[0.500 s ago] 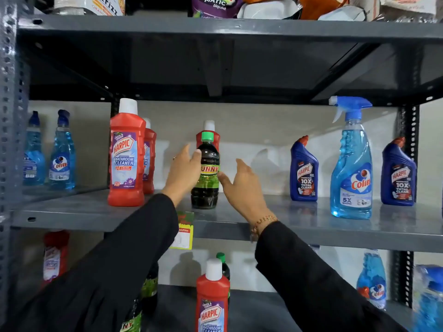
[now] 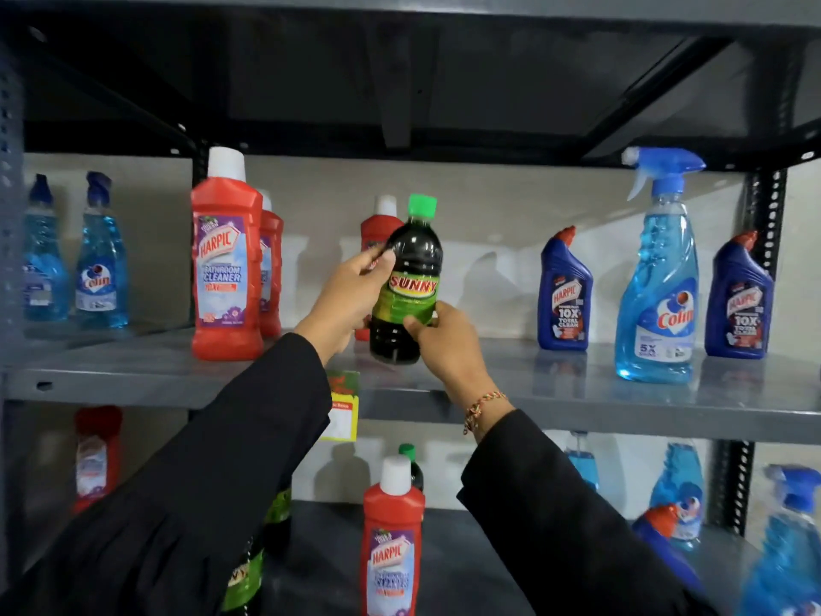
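Note:
A dark bottle with a green cap and a green "Sunny" label is tilted slightly to the right, its base just above the grey metal shelf. My left hand grips its upper body from the left, thumb across the shoulder. From the lower right, my right hand holds the bottle by its lower part, thumb on the label. Both arms are in black sleeves. A red bottle with a white cap stands right behind it, mostly hidden.
On the same shelf stand two red Harpic bathroom cleaners at the left, two blue Harpic bottles and a Colin spray bottle at the right. Two more Colin bottles stand far left. The lower shelf holds a red Harpic bottle and blue sprays.
Both hands have closed round the Sunny bottle, which stood on the shelf before. It is now lifted and tilted. The camera has moved closer.

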### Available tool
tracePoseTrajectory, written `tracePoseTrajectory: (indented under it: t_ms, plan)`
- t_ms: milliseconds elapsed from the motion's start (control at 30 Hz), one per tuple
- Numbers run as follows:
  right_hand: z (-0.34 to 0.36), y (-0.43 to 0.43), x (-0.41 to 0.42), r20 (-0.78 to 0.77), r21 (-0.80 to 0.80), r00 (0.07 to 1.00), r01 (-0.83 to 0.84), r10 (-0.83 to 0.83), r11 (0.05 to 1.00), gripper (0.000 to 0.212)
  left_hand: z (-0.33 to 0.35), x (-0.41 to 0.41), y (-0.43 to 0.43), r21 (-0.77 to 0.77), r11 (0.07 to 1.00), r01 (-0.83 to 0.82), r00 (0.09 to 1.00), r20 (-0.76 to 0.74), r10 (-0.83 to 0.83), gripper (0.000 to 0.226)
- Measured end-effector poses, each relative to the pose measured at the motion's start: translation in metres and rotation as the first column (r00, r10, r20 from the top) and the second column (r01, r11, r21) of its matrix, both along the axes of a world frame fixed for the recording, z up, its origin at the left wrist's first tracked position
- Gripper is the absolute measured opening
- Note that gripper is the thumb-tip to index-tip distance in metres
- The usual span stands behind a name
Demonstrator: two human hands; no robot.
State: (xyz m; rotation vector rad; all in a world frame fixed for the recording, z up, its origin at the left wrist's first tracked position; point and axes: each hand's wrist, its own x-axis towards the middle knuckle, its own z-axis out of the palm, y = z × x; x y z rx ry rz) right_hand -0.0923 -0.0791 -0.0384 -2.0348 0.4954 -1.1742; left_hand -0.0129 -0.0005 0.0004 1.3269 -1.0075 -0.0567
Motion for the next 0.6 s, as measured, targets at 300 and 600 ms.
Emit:
tracePoseTrajectory:
  t_ms: [300,600]
  plan:
    - [-0.070,0.024,-0.093,0.442,-0.151,0.897,0.089,-0.013,0.984,0.048,-0.068,-0.092,0.003,-0.382,0.923,-0.043,0.961,0.236,0.143,0.047]
    - [-0.192,0.008,-0.133,0.341,-0.030,0.940,0.021,-0.010,0.999,0.054,-0.196,-0.127,-0.002,-0.340,0.938,-0.063,0.916,0.355,0.190,0.052]
